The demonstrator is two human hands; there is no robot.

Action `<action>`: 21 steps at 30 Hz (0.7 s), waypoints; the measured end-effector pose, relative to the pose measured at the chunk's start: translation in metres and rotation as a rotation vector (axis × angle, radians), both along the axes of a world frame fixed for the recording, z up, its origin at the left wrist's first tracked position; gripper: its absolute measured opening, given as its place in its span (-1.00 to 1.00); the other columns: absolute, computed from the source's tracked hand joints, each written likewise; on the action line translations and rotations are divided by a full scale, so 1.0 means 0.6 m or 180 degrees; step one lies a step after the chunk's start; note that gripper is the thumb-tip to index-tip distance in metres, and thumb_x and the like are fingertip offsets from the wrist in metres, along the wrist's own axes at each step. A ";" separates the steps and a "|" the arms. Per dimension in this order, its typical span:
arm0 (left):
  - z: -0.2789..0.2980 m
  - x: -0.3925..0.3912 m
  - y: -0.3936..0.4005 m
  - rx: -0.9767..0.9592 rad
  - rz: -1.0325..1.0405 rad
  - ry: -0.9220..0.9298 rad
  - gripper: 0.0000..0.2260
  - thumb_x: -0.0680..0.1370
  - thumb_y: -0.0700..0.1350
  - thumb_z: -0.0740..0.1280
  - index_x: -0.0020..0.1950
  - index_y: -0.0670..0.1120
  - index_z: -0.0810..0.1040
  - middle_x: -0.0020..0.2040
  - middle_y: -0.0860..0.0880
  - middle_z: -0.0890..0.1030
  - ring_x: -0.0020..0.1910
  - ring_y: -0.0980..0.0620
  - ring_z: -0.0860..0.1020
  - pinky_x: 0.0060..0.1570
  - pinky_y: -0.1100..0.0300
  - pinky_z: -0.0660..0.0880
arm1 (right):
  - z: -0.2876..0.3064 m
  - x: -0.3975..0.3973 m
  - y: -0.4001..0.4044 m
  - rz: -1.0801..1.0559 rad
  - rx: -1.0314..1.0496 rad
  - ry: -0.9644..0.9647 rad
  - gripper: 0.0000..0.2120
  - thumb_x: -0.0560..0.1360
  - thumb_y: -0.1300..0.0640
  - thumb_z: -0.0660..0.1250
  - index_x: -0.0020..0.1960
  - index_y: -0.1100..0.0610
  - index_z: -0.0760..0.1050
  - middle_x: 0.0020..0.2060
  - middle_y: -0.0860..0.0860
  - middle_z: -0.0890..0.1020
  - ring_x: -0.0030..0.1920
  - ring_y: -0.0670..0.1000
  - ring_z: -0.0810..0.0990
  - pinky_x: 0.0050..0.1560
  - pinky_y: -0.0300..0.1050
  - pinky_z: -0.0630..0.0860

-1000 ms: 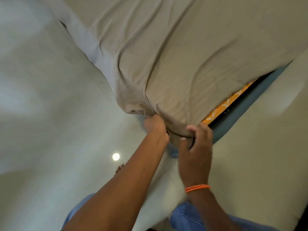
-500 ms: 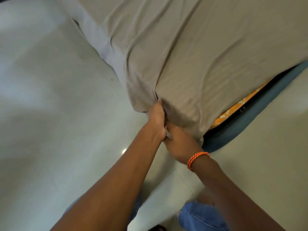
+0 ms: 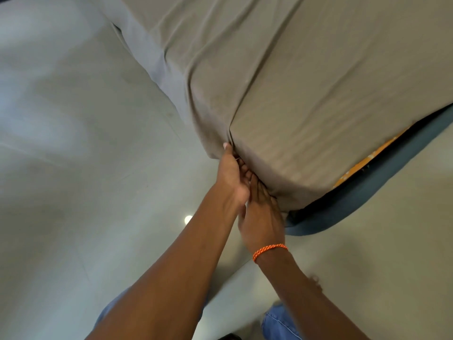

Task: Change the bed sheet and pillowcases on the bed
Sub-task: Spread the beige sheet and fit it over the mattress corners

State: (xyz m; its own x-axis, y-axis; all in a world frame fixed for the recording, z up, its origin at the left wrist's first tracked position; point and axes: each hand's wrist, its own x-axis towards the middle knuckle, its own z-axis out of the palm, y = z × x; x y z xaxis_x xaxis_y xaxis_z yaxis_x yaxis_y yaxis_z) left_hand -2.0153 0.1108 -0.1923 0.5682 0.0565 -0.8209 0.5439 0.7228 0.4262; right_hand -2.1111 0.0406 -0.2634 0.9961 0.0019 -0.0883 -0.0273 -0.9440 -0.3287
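A beige bed sheet (image 3: 306,94) covers the mattress, and its corner hangs toward me with a sharp fold down the edge. My left hand (image 3: 231,173) pinches that fold at the corner, thumb pointing up along the crease and fingers curled behind the cloth. Just below it, my right hand (image 3: 261,214), with an orange thread band at the wrist, lies with its fingers stretched against the underside of the corner, pressing the sheet in. The fingertips of my right hand are hidden by the sheet and my left hand.
An orange patterned mattress strip (image 3: 362,165) shows under the sheet's right edge, above the blue bed base (image 3: 367,200). Glossy grey floor tiles (image 3: 85,168) lie to the left and below. My knees in blue jeans (image 3: 279,322) are at the bottom.
The sheet corner has been pulled down over the mattress, hiding more of the orange strip. My right hand moved from the sheet's lower edge to under the corner, close against my left hand.
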 end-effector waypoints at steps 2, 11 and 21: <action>0.007 0.003 -0.011 -0.0133 0.0130 -0.0001 -0.60 0.70 0.21 0.23 0.18 -0.10 0.64 -0.24 -0.02 0.72 -0.21 0.08 0.68 -0.06 0.16 0.62 | 0.006 0.006 -0.005 -0.0008 0.0009 -0.0198 -0.43 0.60 0.01 0.28 0.55 0.21 0.34 0.35 0.15 0.59 0.30 0.12 0.61 0.26 0.08 0.57; 0.007 0.020 -0.040 -0.0390 0.0380 -0.0054 -0.39 0.62 0.39 0.22 0.42 -0.06 0.55 0.15 -0.09 0.70 0.13 -0.09 0.65 0.22 -0.04 0.58 | 0.038 0.006 -0.014 0.0213 -0.0217 0.0723 -0.77 0.54 0.15 0.24 0.02 0.27 0.59 -0.09 0.23 0.66 -0.08 0.25 0.66 -0.07 0.14 0.59; -0.008 0.022 -0.038 -0.0660 0.0513 -0.0479 -0.46 0.71 0.24 0.16 0.47 -0.11 0.55 0.25 -0.12 0.70 0.29 -0.12 0.64 0.41 -0.06 0.50 | 0.005 0.030 -0.044 0.0111 -0.0244 -0.0135 -0.74 0.42 0.13 0.55 0.05 0.23 0.67 -0.08 0.21 0.71 -0.06 0.21 0.72 -0.04 0.04 0.65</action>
